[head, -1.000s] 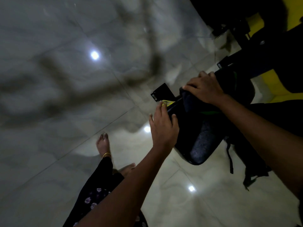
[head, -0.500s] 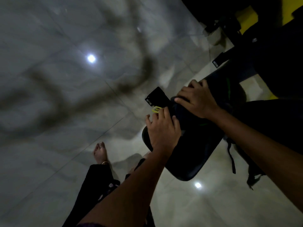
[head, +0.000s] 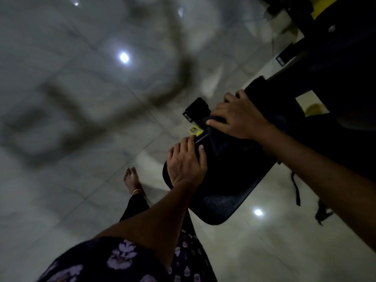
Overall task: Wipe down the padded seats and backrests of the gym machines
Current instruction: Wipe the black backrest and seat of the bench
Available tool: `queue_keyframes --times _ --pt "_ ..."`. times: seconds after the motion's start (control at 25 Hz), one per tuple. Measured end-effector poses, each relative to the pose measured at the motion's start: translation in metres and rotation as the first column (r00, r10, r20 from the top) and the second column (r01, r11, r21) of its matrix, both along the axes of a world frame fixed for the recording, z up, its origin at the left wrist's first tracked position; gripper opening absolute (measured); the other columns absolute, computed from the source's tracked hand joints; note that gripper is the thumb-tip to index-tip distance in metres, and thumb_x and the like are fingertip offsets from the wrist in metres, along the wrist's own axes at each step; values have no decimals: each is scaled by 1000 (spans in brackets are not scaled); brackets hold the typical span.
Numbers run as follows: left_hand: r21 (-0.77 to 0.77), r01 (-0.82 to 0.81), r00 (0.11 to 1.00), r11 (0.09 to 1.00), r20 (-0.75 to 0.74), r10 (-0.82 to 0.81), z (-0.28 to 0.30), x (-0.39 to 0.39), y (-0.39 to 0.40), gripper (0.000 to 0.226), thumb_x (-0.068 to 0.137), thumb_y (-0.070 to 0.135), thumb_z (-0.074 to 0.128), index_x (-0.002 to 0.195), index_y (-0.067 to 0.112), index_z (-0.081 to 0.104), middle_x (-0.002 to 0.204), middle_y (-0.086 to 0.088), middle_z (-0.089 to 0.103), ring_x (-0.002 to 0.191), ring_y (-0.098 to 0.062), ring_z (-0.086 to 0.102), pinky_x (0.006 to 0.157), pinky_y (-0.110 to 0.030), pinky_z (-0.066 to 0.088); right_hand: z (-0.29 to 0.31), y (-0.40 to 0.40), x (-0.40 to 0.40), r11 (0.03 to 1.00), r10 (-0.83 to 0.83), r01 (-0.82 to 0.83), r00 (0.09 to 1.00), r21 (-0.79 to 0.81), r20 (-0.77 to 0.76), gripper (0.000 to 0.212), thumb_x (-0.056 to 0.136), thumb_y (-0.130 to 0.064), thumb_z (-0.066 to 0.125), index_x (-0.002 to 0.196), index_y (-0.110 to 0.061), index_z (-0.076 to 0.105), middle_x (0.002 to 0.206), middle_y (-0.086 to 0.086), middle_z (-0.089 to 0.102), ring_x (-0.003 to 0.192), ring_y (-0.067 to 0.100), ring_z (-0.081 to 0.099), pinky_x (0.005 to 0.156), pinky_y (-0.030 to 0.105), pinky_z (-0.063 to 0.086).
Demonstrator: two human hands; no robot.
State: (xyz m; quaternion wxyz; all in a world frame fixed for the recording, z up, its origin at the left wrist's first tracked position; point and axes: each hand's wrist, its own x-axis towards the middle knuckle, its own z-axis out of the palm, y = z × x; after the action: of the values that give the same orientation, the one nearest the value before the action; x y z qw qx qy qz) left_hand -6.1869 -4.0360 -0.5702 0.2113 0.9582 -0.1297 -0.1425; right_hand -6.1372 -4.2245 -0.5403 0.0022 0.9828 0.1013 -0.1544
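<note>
Head view, dim light: black padded vinyl seat [head: 221, 192] of a gym machine at centre right, tilted over a glossy pale tiled floor [head: 81, 139]; left hand [head: 186, 162] rests on the seat's near edge, fingers slightly spread and bent over the rim; right hand [head: 239, 117] presses a dark folded cloth [head: 220, 139] onto the upper pad, fingers splayed flat. Small yellow sticker [head: 195, 130] just beyond the left fingertips (print unreadable); bare foot [head: 132, 179] on the tiles, left of the seat.

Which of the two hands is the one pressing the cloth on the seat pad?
The right hand: its spread fingers press the dark cloth on the black seat pad. The left hand only rests on the pad's near edge, with no cloth.
</note>
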Motion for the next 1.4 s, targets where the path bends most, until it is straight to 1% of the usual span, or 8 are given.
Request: queue_keyframes --times 0.2,0.52,0.64,0.84,1.12,1.2,1.28,1.4 --pt "-6 -1 1000 1000 -28 1 -2 -1 -2 51 90 38 31 126 13 58 121 -3 63 103 -23 60 88 -34 43 7 -70 -2 874 -470 470 882 -124 35 53 89 -53 33 99 -13 65 110 11 64 111 38 44 97 46 26" --pt "42 25 1000 999 9 -26 -1 -3 1 46 90 37 32 115 12 62 102 -4 65 88 -24 61 81 -30 31 -5 15 -7 998 -62 62 998 19 10 50 84 -52 34 80 -16 68 85 7 70 90 31 57 83 42 31" --pt "22 19 1000 1000 22 -19 -1 -1 -1 44 90 36 32 114 13 61 101 -4 65 88 -24 60 81 -30 32 -5 -38 -5 962 -272 271 960 19 68 59 86 -58 27 94 -17 68 98 11 69 100 34 54 88 44 34" --pt "14 25 1000 1000 -3 -25 -2 -1 0 44 91 37 31 116 14 58 103 -3 63 88 -23 58 80 -35 40 -14 -65 -43 750 -644 660 715 42 271 52 93 -57 37 129 -24 54 130 0 55 115 35 47 94 43 32" --pt "6 14 1000 1000 28 -14 1 -3 -2 43 90 36 31 114 13 59 100 -5 64 86 -25 59 78 -34 42 -14 -57 -79 95 -972 983 58 157 228 61 91 -61 36 142 -28 41 146 4 41 128 36 35 96 42 27" --pt "8 12 999 1000 34 -12 1 -2 -2 44 90 36 31 113 12 60 100 -6 64 86 -26 59 78 -33 41 -13 -38 -83 8 -973 987 -30 162 231 66 90 -62 36 145 -27 35 148 8 36 124 38 37 94 44 30" --pt "11 10 999 1000 32 -11 2 -2 -2 45 90 36 30 114 12 60 100 -6 64 88 -26 59 79 -34 39 -14 -3 -89 93 -959 989 58 116 278 71 88 -66 33 146 -26 33 149 9 35 124 41 38 95 48 30" --pt "19 9 999 1000 35 -9 2 -3 -3 45 91 36 29 113 11 60 100 -7 64 87 -28 60 78 -36 42 -19 55 -111 380 -895 922 346 73 280 68 88 -66 35 145 -27 35 150 6 36 124 38 35 99 52 23"
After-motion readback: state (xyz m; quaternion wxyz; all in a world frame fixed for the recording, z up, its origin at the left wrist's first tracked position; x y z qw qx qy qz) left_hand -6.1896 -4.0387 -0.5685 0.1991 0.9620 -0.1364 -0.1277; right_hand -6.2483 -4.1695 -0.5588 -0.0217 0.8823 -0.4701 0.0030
